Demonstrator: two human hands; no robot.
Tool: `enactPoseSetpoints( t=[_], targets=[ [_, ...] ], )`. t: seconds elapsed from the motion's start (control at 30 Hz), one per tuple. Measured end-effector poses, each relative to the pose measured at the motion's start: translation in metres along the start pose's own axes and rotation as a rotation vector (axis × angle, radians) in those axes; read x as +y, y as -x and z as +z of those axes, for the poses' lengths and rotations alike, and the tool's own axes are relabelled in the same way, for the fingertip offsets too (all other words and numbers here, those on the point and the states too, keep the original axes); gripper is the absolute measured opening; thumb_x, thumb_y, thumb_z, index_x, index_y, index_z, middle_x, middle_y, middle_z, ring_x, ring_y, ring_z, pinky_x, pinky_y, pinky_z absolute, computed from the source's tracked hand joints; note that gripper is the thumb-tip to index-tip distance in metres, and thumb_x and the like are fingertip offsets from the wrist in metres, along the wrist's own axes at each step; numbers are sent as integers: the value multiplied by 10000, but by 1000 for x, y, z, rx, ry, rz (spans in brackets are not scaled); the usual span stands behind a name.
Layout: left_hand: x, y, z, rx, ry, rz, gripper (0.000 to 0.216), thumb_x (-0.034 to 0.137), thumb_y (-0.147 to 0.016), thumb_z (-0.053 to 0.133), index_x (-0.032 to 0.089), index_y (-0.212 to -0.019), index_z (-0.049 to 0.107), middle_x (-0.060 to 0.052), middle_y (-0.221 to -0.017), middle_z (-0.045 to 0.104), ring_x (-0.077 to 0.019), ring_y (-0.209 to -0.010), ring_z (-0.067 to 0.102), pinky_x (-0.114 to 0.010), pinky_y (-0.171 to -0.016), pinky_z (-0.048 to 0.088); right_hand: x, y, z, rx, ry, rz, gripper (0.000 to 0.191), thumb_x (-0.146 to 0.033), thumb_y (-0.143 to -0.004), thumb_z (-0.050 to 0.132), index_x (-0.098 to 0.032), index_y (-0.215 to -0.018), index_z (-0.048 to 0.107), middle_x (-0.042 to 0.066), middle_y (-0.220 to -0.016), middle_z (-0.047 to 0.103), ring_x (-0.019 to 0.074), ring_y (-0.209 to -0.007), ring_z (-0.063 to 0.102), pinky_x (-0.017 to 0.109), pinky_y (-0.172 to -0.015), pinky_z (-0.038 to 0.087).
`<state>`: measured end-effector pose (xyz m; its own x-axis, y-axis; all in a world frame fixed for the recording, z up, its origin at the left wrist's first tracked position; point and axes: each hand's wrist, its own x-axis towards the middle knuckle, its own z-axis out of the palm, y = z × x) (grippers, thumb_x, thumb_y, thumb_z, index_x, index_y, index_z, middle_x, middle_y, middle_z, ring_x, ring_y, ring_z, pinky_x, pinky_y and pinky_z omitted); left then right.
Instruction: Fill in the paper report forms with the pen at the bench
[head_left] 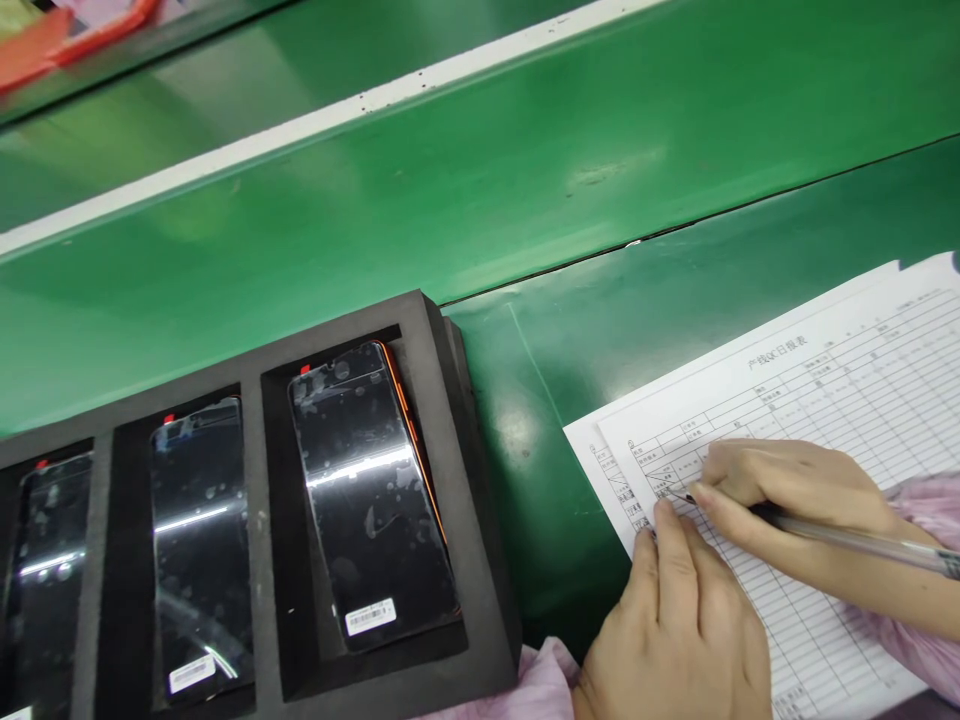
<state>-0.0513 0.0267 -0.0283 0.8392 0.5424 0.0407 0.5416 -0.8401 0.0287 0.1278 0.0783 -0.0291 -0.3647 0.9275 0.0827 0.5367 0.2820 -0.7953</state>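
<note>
My right hand (pixel 780 490) is closed round a clear pen (pixel 855 540), whose tip touches the upper left cells of a printed form (pixel 847 390). My left hand (pixel 675 620) lies flat on the form's left edge, fingers stretched out, just below the pen tip. The form is a white ruled sheet lying on the green table (pixel 570 400) at the right. Both wrists wear pink sleeves.
A black foam tray (pixel 480 520) at the lower left holds three dark phone screens (pixel 367 490) in separate slots, each with a white barcode label. Behind it runs a green conveyor belt (pixel 450 180) with a white strip. An orange object (pixel 67 35) lies at the top left.
</note>
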Motion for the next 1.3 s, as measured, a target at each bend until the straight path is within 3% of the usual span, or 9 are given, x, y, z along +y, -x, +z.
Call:
enactPoseSetpoints(
  t=[0.57,1.3],
  targets=[
    [3,0,6,88,-31,-33,554,484,-963,390,25,-1232,541,-199,-1249,608,-330,-1220,536,-457,-1040,411,7,8,2,-8,56,-33,114,-189,-877,640,-292,-868,690,9,-749,665,118,-495,519,308,-421,429],
    [7,6,13,34,14,-10,600,497,-943,444,9,-1290,486,-247,-1326,535,-373,-1289,458,-525,-1066,369,16,17,3,-17,93,-39,87,-243,-867,661,-281,-789,668,4,-688,635,124,-492,515,314,-411,418]
  ],
)
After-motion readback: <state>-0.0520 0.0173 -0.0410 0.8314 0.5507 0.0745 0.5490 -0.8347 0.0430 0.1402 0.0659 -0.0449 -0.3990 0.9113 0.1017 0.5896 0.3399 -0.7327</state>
